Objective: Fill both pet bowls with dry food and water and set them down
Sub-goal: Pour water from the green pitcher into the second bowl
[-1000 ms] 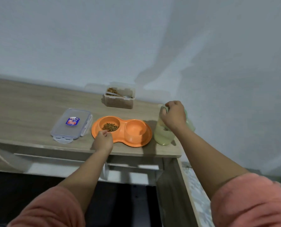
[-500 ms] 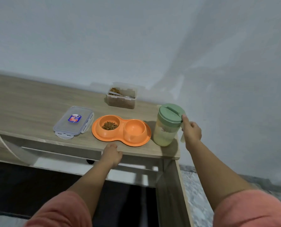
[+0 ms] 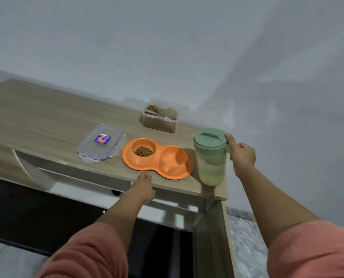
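Note:
An orange double pet bowl (image 3: 173, 173) lies near the front edge of the wooden table (image 3: 36, 115). Its left cup holds dry food (image 3: 144, 151); its right cup looks bare. To the right stands a pale pitcher (image 3: 210, 157) with a green lid, holding liquid. My right hand (image 3: 241, 155) grips the pitcher's handle on its right side, thumb up at the lid's rim. My left hand (image 3: 145, 184) rests at the table's front edge just below the bowl, holding nothing.
An open clear tub of dry food (image 3: 160, 118) with a scoop inside stands at the back by the wall. Its clear lid (image 3: 101, 143) lies flat left of the bowl. The table ends just right of the pitcher.
My right hand came off the pitcher's lid and went round to its handle. My left hand drew back from the bowl's rim to the table edge.

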The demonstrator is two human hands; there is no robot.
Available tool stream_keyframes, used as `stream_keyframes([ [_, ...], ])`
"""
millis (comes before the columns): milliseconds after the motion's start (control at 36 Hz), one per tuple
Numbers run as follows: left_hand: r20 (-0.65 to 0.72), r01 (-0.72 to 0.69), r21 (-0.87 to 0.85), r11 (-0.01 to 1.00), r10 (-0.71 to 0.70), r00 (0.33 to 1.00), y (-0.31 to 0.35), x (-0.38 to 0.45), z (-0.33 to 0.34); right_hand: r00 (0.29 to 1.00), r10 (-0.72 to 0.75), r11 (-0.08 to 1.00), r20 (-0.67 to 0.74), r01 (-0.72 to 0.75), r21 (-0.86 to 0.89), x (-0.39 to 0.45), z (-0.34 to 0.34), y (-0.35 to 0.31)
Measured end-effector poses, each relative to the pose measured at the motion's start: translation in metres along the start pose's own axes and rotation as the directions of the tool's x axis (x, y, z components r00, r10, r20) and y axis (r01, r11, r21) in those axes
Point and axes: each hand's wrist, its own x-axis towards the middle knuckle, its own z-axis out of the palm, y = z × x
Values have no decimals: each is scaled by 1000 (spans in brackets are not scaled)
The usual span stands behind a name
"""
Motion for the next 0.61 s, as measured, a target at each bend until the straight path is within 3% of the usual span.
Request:
stream_keyframes([
  [250,2,3,22,1000,-3,1000,2,3,2,991,-109,944,74,127,-306,-4,14,-30],
  [611,-13,3,21,1000,-3,1000,4,2,4,983,-165,871,78,182,-456,-9,31,-40],
])
